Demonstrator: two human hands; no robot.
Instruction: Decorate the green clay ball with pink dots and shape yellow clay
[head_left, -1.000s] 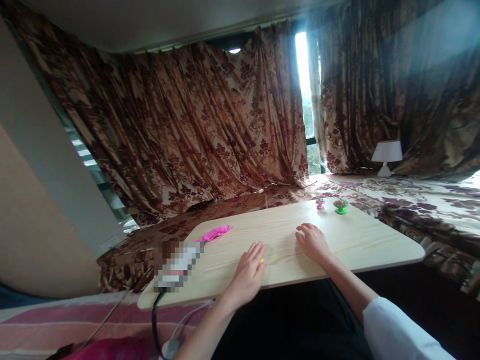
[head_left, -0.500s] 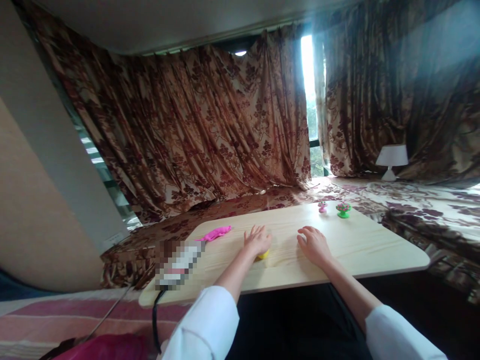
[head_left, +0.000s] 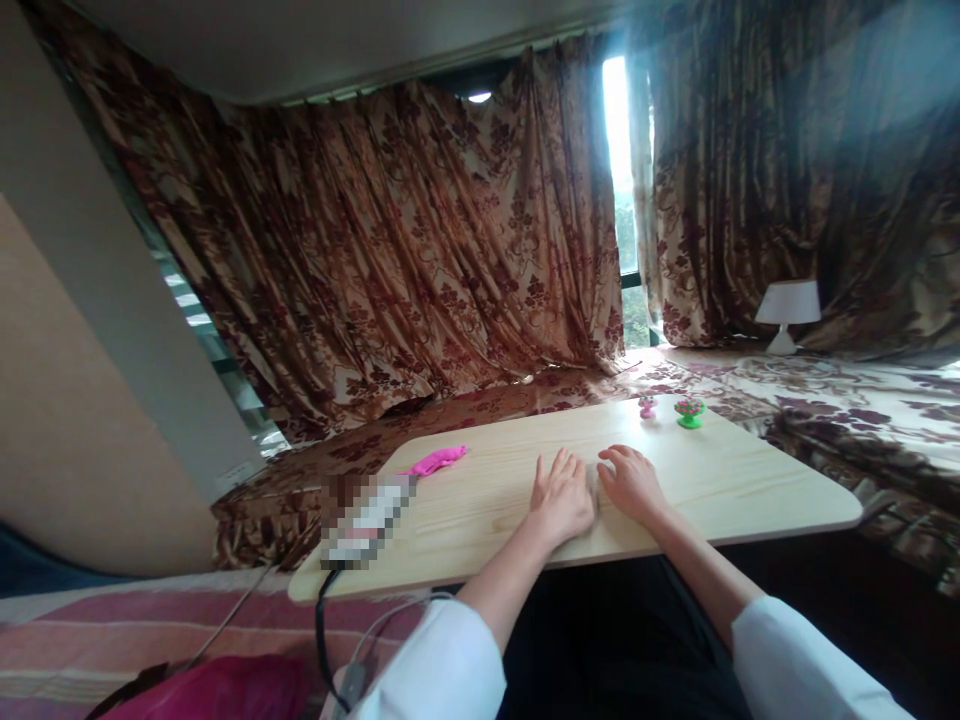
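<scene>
My left hand (head_left: 564,497) is palm down over the table (head_left: 480,510), its fingers spread apart. Whatever lies beneath its palm is hidden, and the yellow thing seen there earlier does not show. Close on its right is my right hand (head_left: 632,482), with loosely bent fingers and the thumb side toward the left hand. A narrow gap separates the two hands, and a small pale blur in it is too unclear to name. I see nothing gripped in the right hand, though its palm is hidden.
At the table's far right stand a small pink stemmed thing (head_left: 647,407) and a green one with a dotted top (head_left: 690,412). A bright pink limp item (head_left: 439,461) lies far left, beside a blurred-out object (head_left: 367,522) with a black strap. A white lamp (head_left: 787,315) stands behind.
My left hand has moved right, close to my right hand, and the yellow thing under it is no longer visible. The right hand has stayed nearly in place. The view has shifted slightly.
</scene>
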